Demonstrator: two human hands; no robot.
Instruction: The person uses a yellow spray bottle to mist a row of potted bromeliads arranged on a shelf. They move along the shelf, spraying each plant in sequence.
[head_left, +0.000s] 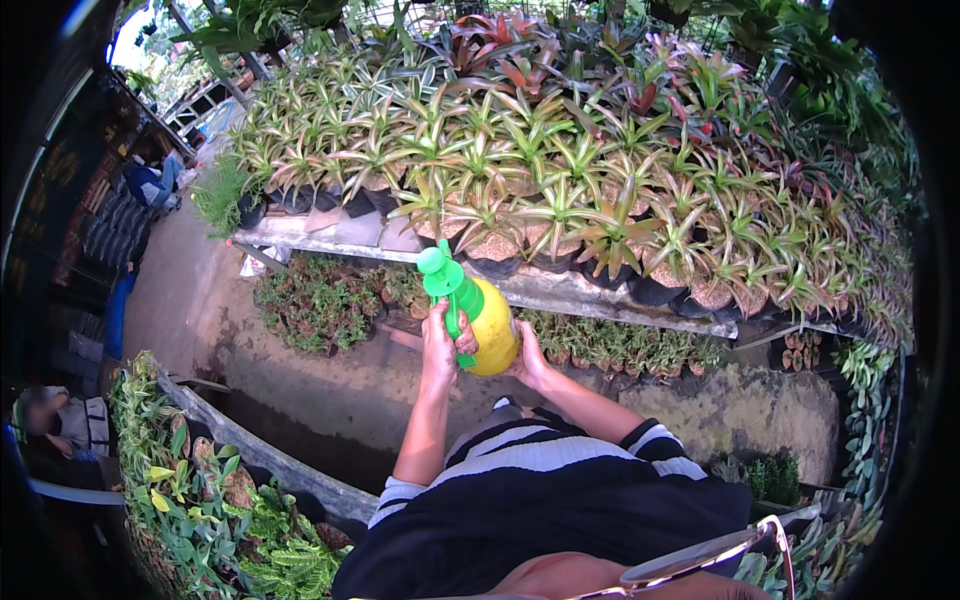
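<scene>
A pump spray bottle with a yellow body (495, 326) and a green head (444, 274) is held up before me, tilted with its nozzle towards the plants. My left hand (442, 337) grips the green handle, fingers wrapped around it. Against the lower right side of the yellow body rests my right hand (529, 351), supporting the bottle; some of its fingers are hidden behind it. Just beyond the nozzle stand potted bromeliads (487, 214) with striped green and cream leaves, in black grow bags (495, 266).
The bromeliads stand on a raised concrete bench (600, 300). Small seedlings (322, 300) grow beneath it. Behind on the left, another bench (277, 450) carries leafy plants (195, 517). One person (154, 184) sits far left along the path (172, 285); another person (67, 424) is nearer.
</scene>
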